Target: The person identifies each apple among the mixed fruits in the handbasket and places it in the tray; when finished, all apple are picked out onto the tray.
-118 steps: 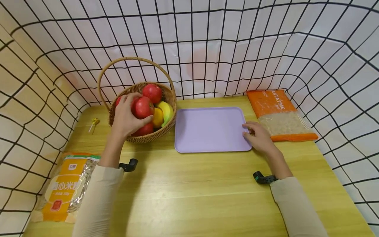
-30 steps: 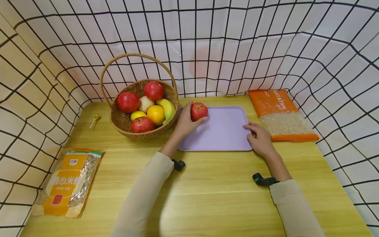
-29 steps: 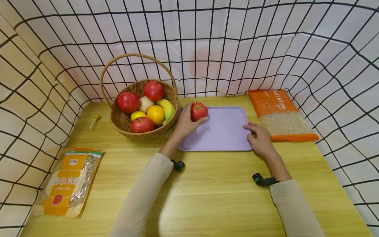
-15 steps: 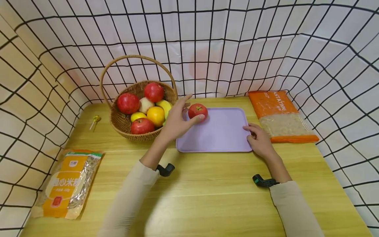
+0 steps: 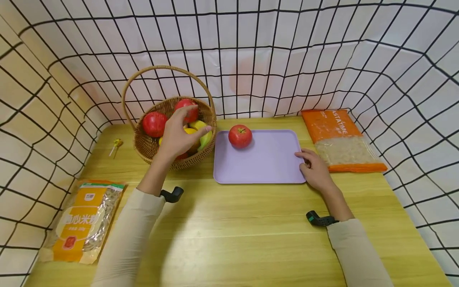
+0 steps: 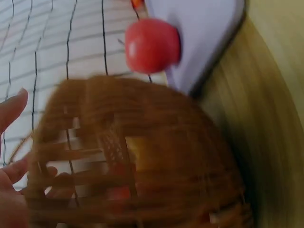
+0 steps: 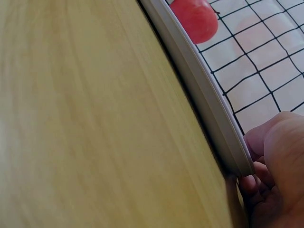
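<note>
My left hand [image 5: 176,134] is above the wicker basket [image 5: 201,159], fingers and thumb spread apart around nothing. Beneath it lie a red apple [image 5: 155,124] at the left, another red apple [image 5: 192,115] at the back, and a yellow-green banana [image 5: 206,137]; the hand hides part of the other fruit. On the lilac tray [image 5: 265,159] a single red apple [image 5: 240,136] sits near the back left corner. My right hand [image 5: 315,169] holds the tray's right rim, and the right wrist view shows its digits about the tray's edge [image 7: 209,99].
An orange pasta bag [image 5: 340,139] lies right of the tray. At the front left is a bag of rice noodles [image 5: 80,223], with a yellow lollipop [image 5: 116,143] behind it. White cloth with a black grid [image 5: 244,40] encloses the wooden table [image 5: 244,231].
My left hand took an apple from the basket to the tray, let it go, and has moved back left over the basket. The right hand has stayed at the tray's rim.
</note>
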Demonstrator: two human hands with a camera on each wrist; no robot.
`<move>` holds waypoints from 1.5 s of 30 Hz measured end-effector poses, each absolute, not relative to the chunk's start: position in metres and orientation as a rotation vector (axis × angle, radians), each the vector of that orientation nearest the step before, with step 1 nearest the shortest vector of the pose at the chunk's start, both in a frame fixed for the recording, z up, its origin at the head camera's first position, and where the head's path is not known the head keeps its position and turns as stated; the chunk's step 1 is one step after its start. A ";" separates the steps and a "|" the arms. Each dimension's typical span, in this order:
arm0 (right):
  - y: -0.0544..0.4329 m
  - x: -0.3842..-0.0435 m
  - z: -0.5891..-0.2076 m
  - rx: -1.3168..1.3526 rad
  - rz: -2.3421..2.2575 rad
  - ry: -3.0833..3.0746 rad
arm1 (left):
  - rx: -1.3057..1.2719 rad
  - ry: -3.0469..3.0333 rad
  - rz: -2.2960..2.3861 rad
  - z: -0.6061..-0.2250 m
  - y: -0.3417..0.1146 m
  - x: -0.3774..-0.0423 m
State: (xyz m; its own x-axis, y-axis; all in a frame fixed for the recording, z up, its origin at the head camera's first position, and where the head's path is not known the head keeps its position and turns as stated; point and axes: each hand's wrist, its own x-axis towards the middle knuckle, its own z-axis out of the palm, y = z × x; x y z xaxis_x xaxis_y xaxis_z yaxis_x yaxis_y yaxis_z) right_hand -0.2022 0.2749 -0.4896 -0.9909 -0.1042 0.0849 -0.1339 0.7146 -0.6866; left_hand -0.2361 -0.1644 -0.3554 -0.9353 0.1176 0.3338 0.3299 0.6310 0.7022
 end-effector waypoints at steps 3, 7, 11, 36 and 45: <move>0.275 -0.202 -0.490 0.203 1.156 -2.871 | -0.282 -2.649 -1.125 -0.356 -0.177 -0.244; 0.277 -0.203 -0.491 0.194 1.146 -2.879 | -0.171 -2.711 -1.099 -0.356 -0.187 -0.255; 0.278 -0.205 -0.492 0.193 1.135 -2.875 | -0.094 -2.749 -1.103 -0.356 -0.189 -0.263; 0.280 -0.204 -0.498 0.170 1.156 -2.872 | -0.035 -2.870 -1.108 -0.362 -0.195 -0.295; 0.279 -0.204 -0.494 0.192 1.150 -2.870 | -0.004 -2.906 -1.110 -0.369 -0.197 -0.301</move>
